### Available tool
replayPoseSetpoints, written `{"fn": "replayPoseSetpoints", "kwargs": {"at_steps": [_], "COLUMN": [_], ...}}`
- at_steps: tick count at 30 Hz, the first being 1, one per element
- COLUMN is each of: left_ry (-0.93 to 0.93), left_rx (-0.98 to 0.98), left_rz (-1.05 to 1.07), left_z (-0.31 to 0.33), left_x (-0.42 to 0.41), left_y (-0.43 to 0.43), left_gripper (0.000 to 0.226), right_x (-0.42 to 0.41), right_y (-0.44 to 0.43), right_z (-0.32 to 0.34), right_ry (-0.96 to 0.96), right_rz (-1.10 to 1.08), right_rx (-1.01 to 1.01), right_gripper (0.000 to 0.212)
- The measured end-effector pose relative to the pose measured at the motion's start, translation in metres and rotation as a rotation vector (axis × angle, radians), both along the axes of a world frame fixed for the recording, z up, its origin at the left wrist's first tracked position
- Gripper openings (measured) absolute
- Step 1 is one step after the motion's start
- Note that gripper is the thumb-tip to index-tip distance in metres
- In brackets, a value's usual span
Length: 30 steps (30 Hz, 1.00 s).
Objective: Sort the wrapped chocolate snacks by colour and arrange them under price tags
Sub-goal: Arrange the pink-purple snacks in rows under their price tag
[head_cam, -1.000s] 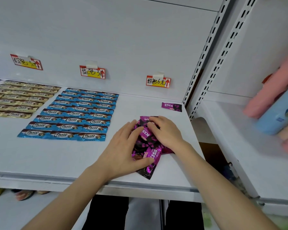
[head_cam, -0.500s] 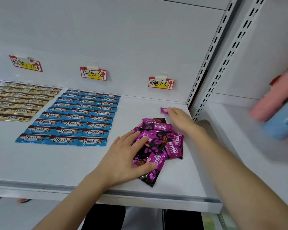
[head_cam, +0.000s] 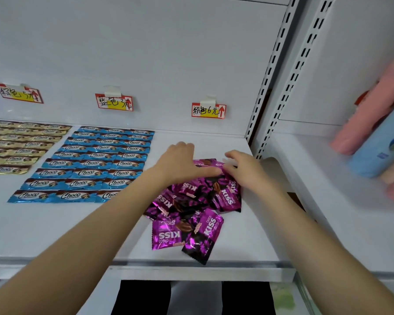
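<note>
pink kiss packets (head_cam: 191, 201) jumbled, long axes mixed

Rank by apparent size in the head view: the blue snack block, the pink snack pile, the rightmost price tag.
1. blue snack block, widest spread.
2. pink snack pile, nearer the camera and partly covered, so its true size is unsure.
3. rightmost price tag, clearly smallest.

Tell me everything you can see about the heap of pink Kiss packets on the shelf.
The heap of pink packets is a loose, overlapping jumble of shiny magenta foil-looking wrappers with dark patches, white KISS lettering and crimped ends. It lies on the white shelf, in front of the right-hand price tag. The left hand and right hand both rest on its far end.
</note>
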<state>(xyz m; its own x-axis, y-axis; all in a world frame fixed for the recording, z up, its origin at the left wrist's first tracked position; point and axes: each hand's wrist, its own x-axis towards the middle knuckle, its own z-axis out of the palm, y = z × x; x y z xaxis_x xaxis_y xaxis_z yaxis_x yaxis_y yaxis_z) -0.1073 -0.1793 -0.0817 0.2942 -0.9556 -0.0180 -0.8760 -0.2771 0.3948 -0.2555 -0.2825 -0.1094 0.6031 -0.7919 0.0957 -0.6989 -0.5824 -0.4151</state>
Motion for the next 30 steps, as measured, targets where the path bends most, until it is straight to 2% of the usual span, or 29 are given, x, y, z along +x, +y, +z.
{"fn": "replayPoseSetpoints", "kwargs": {"at_steps": [3, 6, 8, 11, 18, 22, 27, 30], "left_ry": [-0.105, -0.12, -0.079, 0.079, 0.271, 0.3, 0.49, 0.583], "left_rx": [0.216, 0.247, 0.26, 0.279, 0.208, 0.144, 0.01, -0.146], "left_rz": [-0.075, -0.12, -0.151, -0.155, -0.188, -0.166, -0.051, 0.039], "left_z": [-0.011, -0.014, -0.012, -0.011, -0.016, -0.014, -0.01, -0.01], "left_x": [0.002, 0.006, 0.008, 0.011, 0.02, 0.023, 0.035, 0.04], "left_y": [-0.023, -0.033, -0.039, -0.046, -0.048, -0.044, -0.038, -0.036], "left_gripper": [0.094, 0.084, 0.076, 0.07, 0.035, 0.03, 0.028, 0.024], "right_x": [0.002, 0.001, -0.001, -0.004, -0.018, -0.022, -0.025, -0.028], "right_y": [-0.002, -0.003, -0.005, -0.007, 0.001, 0.003, 0.009, 0.016], "right_z": [-0.004, -0.007, -0.006, -0.002, -0.002, 0.0, 0.002, 0.004], "right_ry": [-0.012, -0.048, -0.081, -0.176, -0.531, -0.647, -0.803, -0.903], "right_rz": [-0.014, -0.062, -0.117, -0.211, -0.31, -0.329, -0.336, -0.318], "right_rx": [-0.026, -0.053, -0.005, 0.09, 0.227, 0.278, 0.362, 0.491], "right_gripper": [0.03, 0.025, 0.031, 0.039, 0.018, 0.019, 0.02, 0.014]}}
